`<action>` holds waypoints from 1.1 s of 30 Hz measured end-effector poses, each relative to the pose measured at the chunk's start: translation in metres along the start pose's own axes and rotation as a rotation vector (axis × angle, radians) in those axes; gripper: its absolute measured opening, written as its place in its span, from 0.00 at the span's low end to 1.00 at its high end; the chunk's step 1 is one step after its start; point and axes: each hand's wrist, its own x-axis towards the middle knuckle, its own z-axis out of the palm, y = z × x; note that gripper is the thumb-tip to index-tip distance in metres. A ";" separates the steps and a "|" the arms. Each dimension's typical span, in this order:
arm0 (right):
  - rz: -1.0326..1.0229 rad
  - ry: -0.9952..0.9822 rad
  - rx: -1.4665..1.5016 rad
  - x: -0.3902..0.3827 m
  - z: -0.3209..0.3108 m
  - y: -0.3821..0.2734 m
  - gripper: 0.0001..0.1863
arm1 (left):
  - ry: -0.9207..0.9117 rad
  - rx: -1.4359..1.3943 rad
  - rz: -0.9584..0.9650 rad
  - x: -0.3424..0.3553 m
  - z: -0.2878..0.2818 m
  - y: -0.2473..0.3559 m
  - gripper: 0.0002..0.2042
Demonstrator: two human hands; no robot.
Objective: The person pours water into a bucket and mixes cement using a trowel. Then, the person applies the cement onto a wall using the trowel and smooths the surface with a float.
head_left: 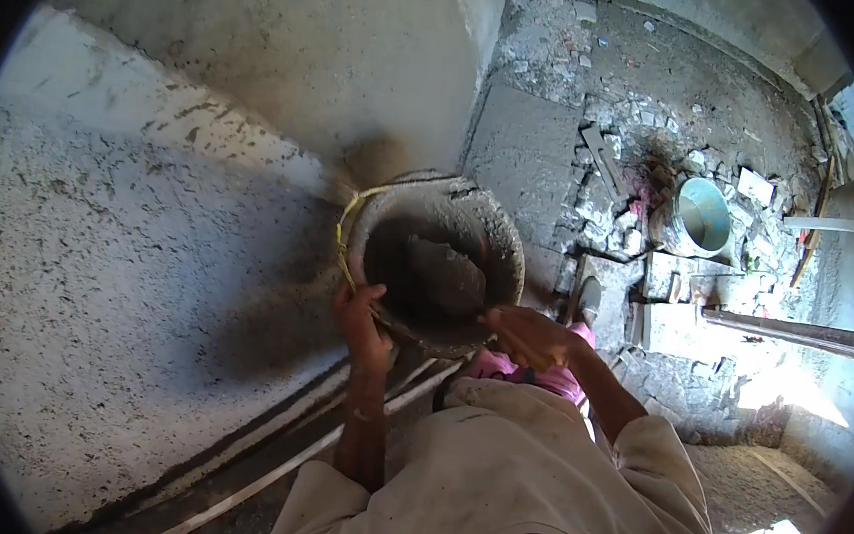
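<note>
1. Nearest the camera, a pale, stained shirt (512,464) covers the person's torso, its short sleeves ending around both elbows.
2. The left forearm rises almost straight up from its sleeve, and the left hand (362,324) is at the lower-left side of a mortar-crusted bucket (508,235). Its fingers are drawn in on the rim, gripping it beside the lower end of a yellow cord-like handle (343,232) that curves along the bucket's left side.
3. The right forearm slants up and inward from the other sleeve, elbow out to the side. The right hand (534,338) is at the bucket's lower-right edge, fingers folded into a fist and pointing left, at the near end of a grey trowel-like blade (446,277); it appears to hold this tool, the handle being hidden in the grip.
4. The bucket is in front of the torso, its mouth toward the camera, close to a rough plastered wall (138,244). The blade lies slantwise within the mouth.
5. Pink trousers (561,380) and one shoe (591,298) show below the right arm.
6. Farther right, a pale blue-green bucket (704,219) stands among broken rubble (591,216).
</note>
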 end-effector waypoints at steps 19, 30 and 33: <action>-1.151 1.191 0.460 0.077 0.059 -0.126 0.15 | 0.078 1.079 0.917 -0.018 -0.154 -0.063 0.10; -1.214 -0.226 -0.130 0.031 0.301 -0.197 0.24 | 0.155 0.877 0.814 -0.042 -0.131 -0.041 0.15; -0.980 0.025 -0.610 0.059 0.171 -0.137 0.24 | 0.137 0.707 0.620 -0.036 -0.113 -0.032 0.16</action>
